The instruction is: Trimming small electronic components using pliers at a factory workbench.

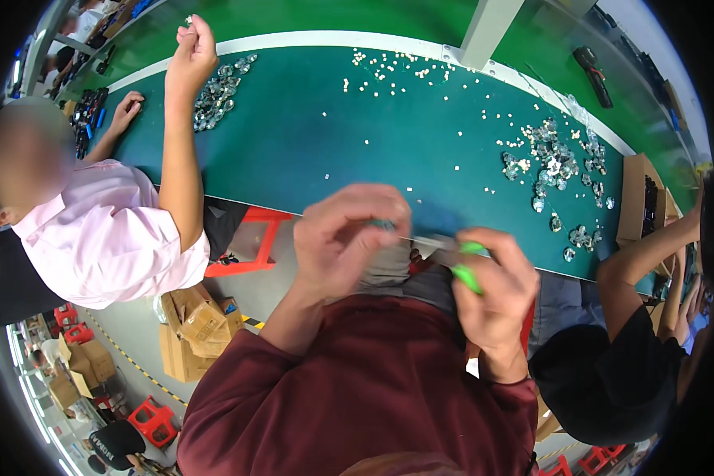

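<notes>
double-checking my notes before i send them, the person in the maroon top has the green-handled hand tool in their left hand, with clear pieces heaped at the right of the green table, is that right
Not quite: the head view shows the green-handled hand tool in the right hand. The clear pieces are indeed heaped at the right of the green table.

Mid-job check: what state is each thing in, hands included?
Left hand: fingers curled; anything held is too blurred to tell.
Right hand: closed around the green-handled tool.
Green-handled tool: metal end toward the left hand; open or shut unclear.
White pieces: scattered, loose.
Clear parts: heaped loosely on the right.
Cardboard box: open, dark items inside.
</notes>
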`<state>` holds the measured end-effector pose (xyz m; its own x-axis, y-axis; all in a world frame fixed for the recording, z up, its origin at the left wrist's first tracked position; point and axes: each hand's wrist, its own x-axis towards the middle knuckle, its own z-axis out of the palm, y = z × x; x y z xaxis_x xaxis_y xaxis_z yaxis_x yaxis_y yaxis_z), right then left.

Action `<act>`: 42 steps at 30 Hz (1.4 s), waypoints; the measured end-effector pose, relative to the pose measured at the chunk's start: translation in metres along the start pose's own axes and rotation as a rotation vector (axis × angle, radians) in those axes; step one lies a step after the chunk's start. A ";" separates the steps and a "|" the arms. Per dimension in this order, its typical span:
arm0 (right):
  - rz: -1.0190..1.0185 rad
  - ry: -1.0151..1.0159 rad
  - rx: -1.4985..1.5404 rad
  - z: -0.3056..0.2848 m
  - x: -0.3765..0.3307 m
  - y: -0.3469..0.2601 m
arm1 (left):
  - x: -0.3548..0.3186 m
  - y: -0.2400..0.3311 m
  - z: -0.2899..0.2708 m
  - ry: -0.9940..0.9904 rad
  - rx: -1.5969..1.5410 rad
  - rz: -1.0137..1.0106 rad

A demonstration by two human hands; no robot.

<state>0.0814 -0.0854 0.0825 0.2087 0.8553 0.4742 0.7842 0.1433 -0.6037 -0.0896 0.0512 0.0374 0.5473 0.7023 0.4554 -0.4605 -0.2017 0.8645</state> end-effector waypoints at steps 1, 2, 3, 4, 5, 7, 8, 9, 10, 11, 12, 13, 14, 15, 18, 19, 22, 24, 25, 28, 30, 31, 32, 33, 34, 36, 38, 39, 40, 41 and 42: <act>0.025 0.109 0.013 -0.010 -0.005 -0.002 | 0.000 -0.008 -0.011 0.050 -0.001 -0.034; -0.009 0.260 -0.112 -0.019 -0.003 -0.003 | -0.002 -0.018 -0.022 0.104 -0.002 -0.061; -0.001 0.288 -0.168 -0.029 0.001 -0.007 | -0.005 -0.018 -0.029 0.104 -0.041 -0.060; 0.013 0.251 -0.238 -0.033 0.007 -0.008 | -0.007 -0.018 -0.029 0.097 -0.043 -0.062; 0.054 0.235 -0.174 -0.029 0.010 -0.001 | -0.008 -0.017 -0.028 0.082 -0.085 -0.043; 0.073 0.184 -0.111 -0.021 0.014 0.009 | -0.006 -0.017 -0.028 0.065 -0.126 -0.020; 0.095 0.176 -0.095 -0.016 0.014 0.014 | -0.007 -0.019 -0.030 0.088 -0.137 -0.055; 0.117 0.166 -0.079 -0.011 0.014 0.020 | -0.008 -0.020 -0.032 0.110 -0.148 -0.089; 0.104 0.145 -0.095 -0.009 0.016 0.028 | -0.006 -0.021 -0.033 0.117 -0.144 -0.084; 0.120 0.119 -0.132 -0.004 0.018 0.034 | -0.005 -0.022 -0.034 0.105 -0.183 -0.079; 0.132 0.094 -0.168 0.002 0.019 0.042 | -0.005 -0.023 -0.035 0.095 -0.218 -0.070; 0.168 0.062 -0.206 0.010 0.018 0.050 | -0.005 -0.022 -0.035 0.097 -0.212 -0.067; 0.184 0.038 -0.265 0.015 0.018 0.056 | -0.004 -0.021 -0.036 0.143 -0.182 -0.090; 0.192 0.017 -0.321 0.022 0.020 0.065 | -0.002 -0.021 -0.037 0.191 -0.147 -0.106; 0.162 0.145 -0.379 0.033 0.003 0.091 | 0.000 -0.032 -0.049 0.305 0.018 -0.191; 0.171 0.182 -0.371 0.033 -0.006 0.099 | 0.003 -0.035 -0.056 0.324 0.179 -0.217; 0.152 0.177 -0.399 0.032 -0.022 0.106 | 0.015 -0.037 -0.086 0.313 0.598 -0.238; 0.104 0.144 -0.441 0.032 -0.027 0.104 | 0.030 -0.035 -0.101 0.318 0.689 -0.221; 0.106 0.127 -0.443 0.032 -0.027 0.103 | 0.036 -0.038 -0.113 0.285 0.853 -0.122; 0.126 0.122 -0.465 0.034 -0.027 0.098 | 0.051 -0.044 -0.147 0.231 1.066 0.010; 0.129 0.129 -0.514 0.031 -0.030 0.095 | 0.061 -0.044 -0.162 0.216 1.135 -0.035; 0.129 0.123 -0.497 0.034 -0.032 0.098 | 0.063 -0.045 -0.172 0.191 1.229 -0.006; 0.132 0.132 -0.506 0.037 -0.034 0.102 | 0.066 -0.047 -0.183 0.165 1.322 0.023; 0.132 0.143 -0.536 0.037 -0.034 0.101 | 0.067 -0.047 -0.191 0.142 1.343 -0.032; 0.114 0.156 -0.563 0.038 -0.033 0.101 | 0.068 -0.049 -0.199 0.146 1.340 -0.038; 0.111 0.148 -0.583 0.038 -0.034 0.102 | 0.070 -0.054 -0.211 0.128 1.383 0.023; 0.113 0.136 -0.598 0.038 -0.033 0.102 | 0.072 -0.059 -0.219 0.148 1.390 -0.002; 0.112 0.130 -0.595 0.038 -0.033 0.101 | 0.072 -0.060 -0.220 0.165 1.390 0.013; 0.127 0.125 -0.598 0.038 -0.034 0.101 | 0.072 -0.061 -0.221 0.183 1.391 0.028; 0.140 0.120 -0.599 0.038 -0.034 0.101 | 0.072 -0.061 -0.221 0.189 1.397 0.024; 0.129 0.122 -0.608 0.038 -0.035 0.101 | 0.072 -0.060 -0.219 0.210 1.364 0.031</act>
<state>0.1312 -0.0816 -0.0198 0.3607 0.7791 0.5128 0.9327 -0.2963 -0.2059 -0.1758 0.2638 -0.0288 0.3787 0.7494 0.5431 0.6390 -0.6362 0.4323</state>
